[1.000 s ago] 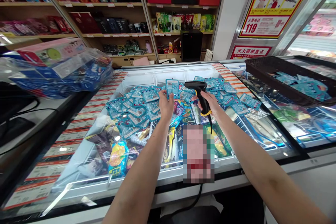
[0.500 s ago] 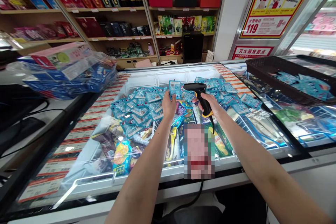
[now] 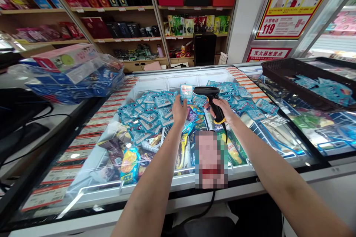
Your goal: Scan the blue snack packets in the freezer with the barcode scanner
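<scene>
A small blue packet (image 3: pixel 186 92) with a white printed label is pinched upright in my left hand (image 3: pixel 179 110). My right hand (image 3: pixel 222 110) grips the handle of a black and yellow barcode scanner (image 3: pixel 208 92), its head pointed left at the packet's label with a small gap between them. A reddish glow shows on the label. Many like packets lie in a left pile (image 3: pixel 150 113) and a right pile (image 3: pixel 236 94) on the freezer's glass top (image 3: pixel 178 77). The scanner's cable runs down from the handle and passes partly out of sight.
Wrapped ice creams (image 3: pixel 130 163) show through the glass, in wire baskets. To the right a dark basket (image 3: pixel 278 77) holds more blue packets. Plastic-wrapped boxes (image 3: pixel 75 77) stand at the left. Stocked shelves (image 3: pixel 116 9) line the back. A pixelated patch hides part of the front.
A reddish scanner light now shows on the packet's label. Both hands keep nearly the same place and hold; the view has shifted very slightly.
</scene>
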Action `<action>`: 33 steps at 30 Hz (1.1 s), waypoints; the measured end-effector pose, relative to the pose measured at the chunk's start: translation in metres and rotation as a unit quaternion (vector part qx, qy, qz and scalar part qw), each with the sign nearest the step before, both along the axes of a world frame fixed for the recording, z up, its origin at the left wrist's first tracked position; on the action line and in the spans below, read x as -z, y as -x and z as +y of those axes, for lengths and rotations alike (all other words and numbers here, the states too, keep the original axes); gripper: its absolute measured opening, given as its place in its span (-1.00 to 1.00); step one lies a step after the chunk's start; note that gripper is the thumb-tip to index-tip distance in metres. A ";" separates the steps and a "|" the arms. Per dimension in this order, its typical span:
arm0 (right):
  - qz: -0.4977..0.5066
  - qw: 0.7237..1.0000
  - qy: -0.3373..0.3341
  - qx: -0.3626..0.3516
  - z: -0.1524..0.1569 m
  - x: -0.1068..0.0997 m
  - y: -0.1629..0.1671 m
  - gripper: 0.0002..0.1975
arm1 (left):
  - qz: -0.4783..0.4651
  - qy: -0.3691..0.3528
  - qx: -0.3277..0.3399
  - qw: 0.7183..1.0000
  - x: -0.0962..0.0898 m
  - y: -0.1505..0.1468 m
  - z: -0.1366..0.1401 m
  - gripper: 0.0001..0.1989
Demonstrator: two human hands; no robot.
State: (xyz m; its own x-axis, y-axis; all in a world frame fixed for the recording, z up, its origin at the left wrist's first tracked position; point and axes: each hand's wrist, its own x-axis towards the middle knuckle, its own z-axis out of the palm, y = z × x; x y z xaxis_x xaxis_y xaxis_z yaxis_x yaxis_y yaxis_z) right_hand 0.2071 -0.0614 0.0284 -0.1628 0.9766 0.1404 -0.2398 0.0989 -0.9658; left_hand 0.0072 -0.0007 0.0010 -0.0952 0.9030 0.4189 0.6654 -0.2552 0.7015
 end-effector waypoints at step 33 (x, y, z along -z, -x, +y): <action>0.033 0.998 -0.048 -0.021 0.005 0.010 -0.001 -0.61 | 0.012 -0.020 -0.037 0.999 -0.006 -0.006 -0.006 -0.61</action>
State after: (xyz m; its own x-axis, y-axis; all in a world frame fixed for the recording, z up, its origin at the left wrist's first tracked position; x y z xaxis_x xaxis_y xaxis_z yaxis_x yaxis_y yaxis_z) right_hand 0.2085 -0.0567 0.0181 -0.1900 0.9508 0.2446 -0.3075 0.1790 -0.9346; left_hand 0.0133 -0.0070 0.0068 -0.1512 0.8765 0.4569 0.6997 -0.2316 0.6758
